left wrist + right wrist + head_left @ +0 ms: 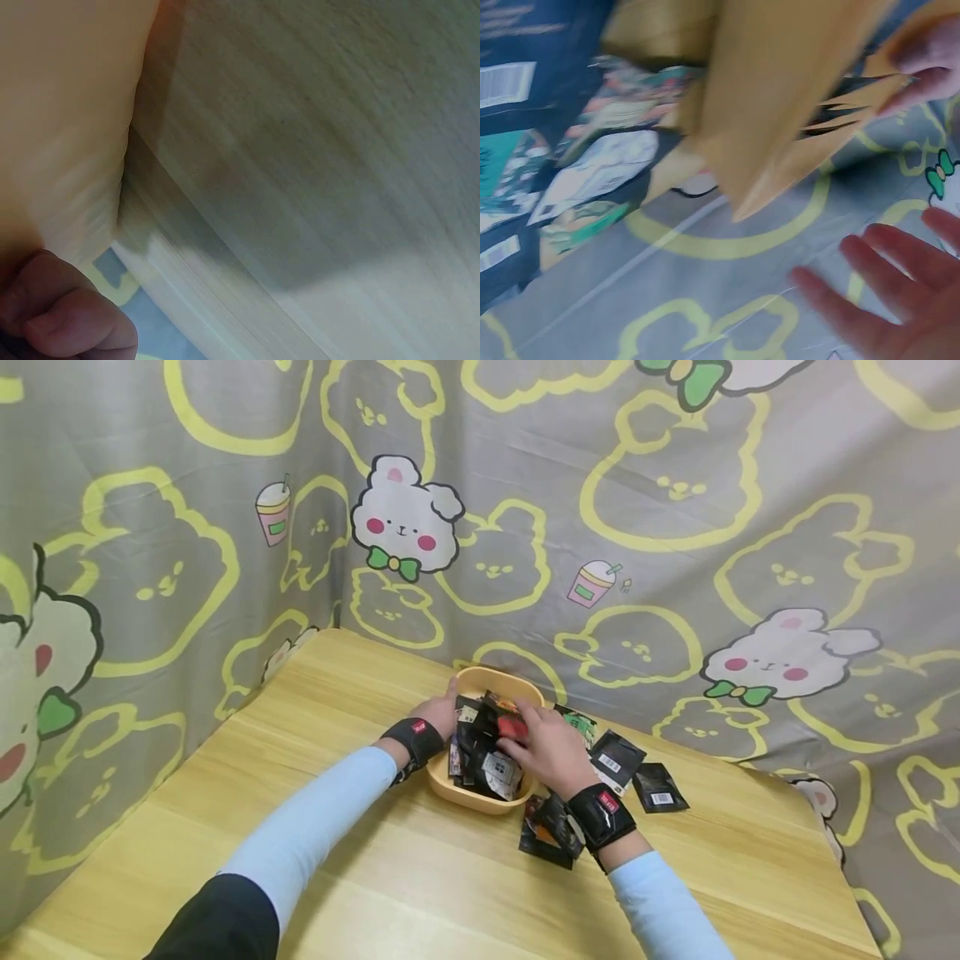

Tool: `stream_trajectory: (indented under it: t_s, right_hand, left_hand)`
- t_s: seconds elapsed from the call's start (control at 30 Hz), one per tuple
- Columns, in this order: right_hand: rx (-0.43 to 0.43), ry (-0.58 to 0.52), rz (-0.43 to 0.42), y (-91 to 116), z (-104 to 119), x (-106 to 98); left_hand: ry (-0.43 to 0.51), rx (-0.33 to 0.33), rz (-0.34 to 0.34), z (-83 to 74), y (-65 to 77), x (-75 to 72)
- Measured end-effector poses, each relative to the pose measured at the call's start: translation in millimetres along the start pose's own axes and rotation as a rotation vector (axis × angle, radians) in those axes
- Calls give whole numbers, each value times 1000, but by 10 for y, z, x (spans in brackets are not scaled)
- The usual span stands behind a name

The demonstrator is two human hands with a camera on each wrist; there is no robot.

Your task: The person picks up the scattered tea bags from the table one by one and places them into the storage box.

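Found left hand (441,717) gripping smooth, round-cornered orange plastic bin (476,802) at its ten o'clock. Saw glossy, crinkled packets (498,770) heaped inside; at five o'clock, overlapping packets (543,847) on wood-grain table (390,881). Noted right hand (555,748) over bin's three o'clock side, released, fingers spread. Beyond, saw squarish loose packets (617,755). Judged transfer part-done: bulk inside, several outside; direction untellable.
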State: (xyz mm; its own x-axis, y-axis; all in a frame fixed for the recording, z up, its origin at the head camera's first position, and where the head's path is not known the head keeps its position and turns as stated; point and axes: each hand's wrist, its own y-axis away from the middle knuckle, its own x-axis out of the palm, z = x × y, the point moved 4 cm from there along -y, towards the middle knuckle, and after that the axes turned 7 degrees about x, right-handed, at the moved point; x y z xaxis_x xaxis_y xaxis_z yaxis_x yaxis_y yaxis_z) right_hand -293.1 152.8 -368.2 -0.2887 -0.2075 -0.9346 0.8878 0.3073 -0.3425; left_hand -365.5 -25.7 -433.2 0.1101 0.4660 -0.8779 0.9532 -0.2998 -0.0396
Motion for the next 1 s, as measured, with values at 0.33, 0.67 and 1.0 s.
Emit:
stream_trajectory:
  t_s: [0.33,0.67,1.0]
  right_hand:
    - [206,-49,152,184,-614,3]
    - [407,-2,182,551,-1576,-142]
    - [515,-66,386,898,-2167,127]
  left_hand:
    - [-4,19,4,19,-27,40]
    - [-5,2,14,21,-31,14]
    - [-11,-7,14,-8,-12,6]
